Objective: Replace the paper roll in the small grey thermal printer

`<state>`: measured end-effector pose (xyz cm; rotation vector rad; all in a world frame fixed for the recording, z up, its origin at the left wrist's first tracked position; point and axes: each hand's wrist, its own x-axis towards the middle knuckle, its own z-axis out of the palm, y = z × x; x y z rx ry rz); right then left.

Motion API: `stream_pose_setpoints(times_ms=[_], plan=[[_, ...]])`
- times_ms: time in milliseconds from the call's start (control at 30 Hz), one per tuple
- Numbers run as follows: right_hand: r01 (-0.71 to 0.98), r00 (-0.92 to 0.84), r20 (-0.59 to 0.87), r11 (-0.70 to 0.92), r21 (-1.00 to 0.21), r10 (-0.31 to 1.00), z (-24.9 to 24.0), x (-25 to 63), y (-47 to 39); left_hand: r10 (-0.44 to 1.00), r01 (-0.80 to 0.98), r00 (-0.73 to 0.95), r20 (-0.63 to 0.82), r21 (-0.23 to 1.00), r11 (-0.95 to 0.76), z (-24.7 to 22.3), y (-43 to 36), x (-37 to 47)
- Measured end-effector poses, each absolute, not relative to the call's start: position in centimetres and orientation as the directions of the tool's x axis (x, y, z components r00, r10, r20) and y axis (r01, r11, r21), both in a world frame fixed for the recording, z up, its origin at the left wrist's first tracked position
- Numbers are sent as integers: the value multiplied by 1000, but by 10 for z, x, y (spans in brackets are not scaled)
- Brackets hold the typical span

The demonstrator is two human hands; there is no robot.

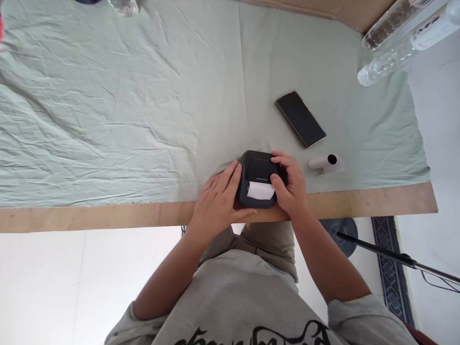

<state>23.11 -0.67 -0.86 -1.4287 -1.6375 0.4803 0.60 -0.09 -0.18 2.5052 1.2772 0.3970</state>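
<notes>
A dark portable thermal printer [259, 167] sits at the front edge of the cloth-covered table. White paper [261, 190] sticks out of its slot on the side nearest me. Along the printer's left side lies my left hand [219, 199], fingers stretched out and close together, thumb pointing right below the printer's near corner. My right hand [290, 184] grips the printer's right side, with the thumb on the top near the paper slot and the fingers over the far right corner. The fingers hide that edge of the printer.
Right of the printer lie a black-screened phone [301, 119] and a small white handle-shaped object [326, 164] with a dark hole. Plastic bottles [388, 62] rest at the far right, beside a cardboard box [323, 7]. A black stand pole [373, 248] rises below the table's right side.
</notes>
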Motion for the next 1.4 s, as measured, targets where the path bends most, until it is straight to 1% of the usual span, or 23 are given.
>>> stream_pose_setpoints(times_ms=[233,300,467,567,667,833,1067,1267,1400], plan=[[531,124,279,174,-829,952,-16,234,-9,790,706,589,171,365,-606,-5,1,3],[519,147,272,160,-840,951,-19,233,-10,792,711,588,165,360,-603,-5,1,3],[467,277,230,78,-881,933,-22,229,-10,822,736,555,125,387,-556,-5,1,4],[454,260,207,70,-888,943,-19,226,-9,828,731,544,131,410,-545,-6,2,3],[445,231,217,95,-890,949,-17,226,-9,836,719,530,144,446,-533,-5,4,3],[469,189,237,124,-874,953,-16,227,-11,850,708,515,109,504,-494,-2,6,5],[400,164,203,123,-908,965,-19,232,-12,852,717,513,108,491,-494,-1,0,6],[415,212,197,94,-905,957,-20,237,-26,862,688,496,107,558,-465,5,-1,6],[472,237,185,54,-880,954,-3,241,-27,862,676,494,111,575,-461,6,0,7]])
